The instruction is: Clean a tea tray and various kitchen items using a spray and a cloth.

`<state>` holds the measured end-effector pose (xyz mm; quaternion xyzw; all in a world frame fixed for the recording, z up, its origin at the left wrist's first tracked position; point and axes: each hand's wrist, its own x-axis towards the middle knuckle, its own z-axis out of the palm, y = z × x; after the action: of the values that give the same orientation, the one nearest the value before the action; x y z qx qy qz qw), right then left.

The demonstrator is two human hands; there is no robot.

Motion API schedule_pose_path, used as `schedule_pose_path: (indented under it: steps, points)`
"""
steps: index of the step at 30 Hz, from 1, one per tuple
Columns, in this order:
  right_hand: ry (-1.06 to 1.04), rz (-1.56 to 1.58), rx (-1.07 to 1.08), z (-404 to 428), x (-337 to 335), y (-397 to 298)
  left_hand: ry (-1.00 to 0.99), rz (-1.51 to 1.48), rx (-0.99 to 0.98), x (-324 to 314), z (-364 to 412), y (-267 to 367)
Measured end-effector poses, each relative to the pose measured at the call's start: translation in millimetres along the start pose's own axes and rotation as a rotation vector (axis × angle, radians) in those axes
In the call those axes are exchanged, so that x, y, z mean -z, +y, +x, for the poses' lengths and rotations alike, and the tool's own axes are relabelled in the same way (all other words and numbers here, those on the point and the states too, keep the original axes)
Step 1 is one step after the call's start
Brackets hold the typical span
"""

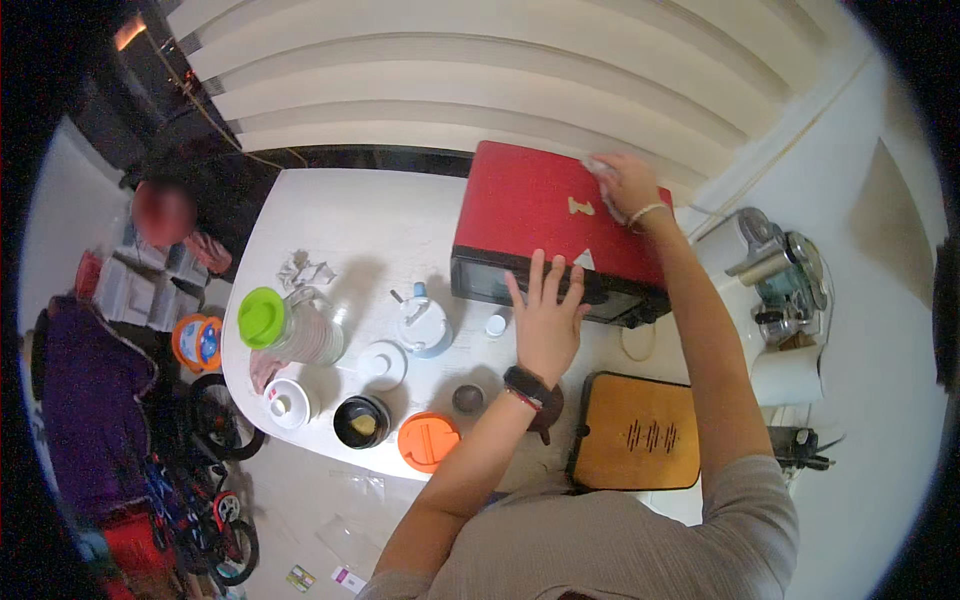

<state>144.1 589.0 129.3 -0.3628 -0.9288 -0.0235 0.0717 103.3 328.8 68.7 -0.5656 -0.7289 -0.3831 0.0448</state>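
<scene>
A red toaster oven [525,187] with a black front stands at the back of the white table [360,210]. My right hand [626,184] presses a crumpled white cloth or tissue [600,169] on the far right part of its top. Spread out, my left hand [551,315] rests against the oven's front top edge, its fingers over the rim near a white triangular mark [584,259]. A pale mark [580,205] shows on the red top between the hands. A small white cap [496,325] stands on the table just left of my left hand.
On the table are a green-lidded jar [311,334], a white jug [424,326], a white lid [382,365], a black cup [361,421], an orange lid [428,442] and crumpled paper [306,270]. A tray-like wooden-topped box [637,435] lies at the right. A bicycle [225,510] stands left below.
</scene>
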Motion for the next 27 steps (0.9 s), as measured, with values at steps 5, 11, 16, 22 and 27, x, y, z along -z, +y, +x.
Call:
schedule_pose_path:
  steps: [5,11,16,22,27]
  points:
    - [0.103,0.241,0.196,56,-25,-92,0.004,-0.029,0.008,-1,0,3]
    - [0.127,0.291,0.555,11,-6,-135,0.031,-0.024,0.027,1,1,2]
    - [-0.022,0.477,0.795,-37,12,-135,-0.038,0.027,0.08,-4,-7,-2]
    - [0.25,0.201,0.729,28,-8,-120,0.037,-0.024,0.05,-1,-4,4]
    - [0.082,0.073,0.258,83,-8,-137,0.041,-0.012,0.033,-7,-5,2]
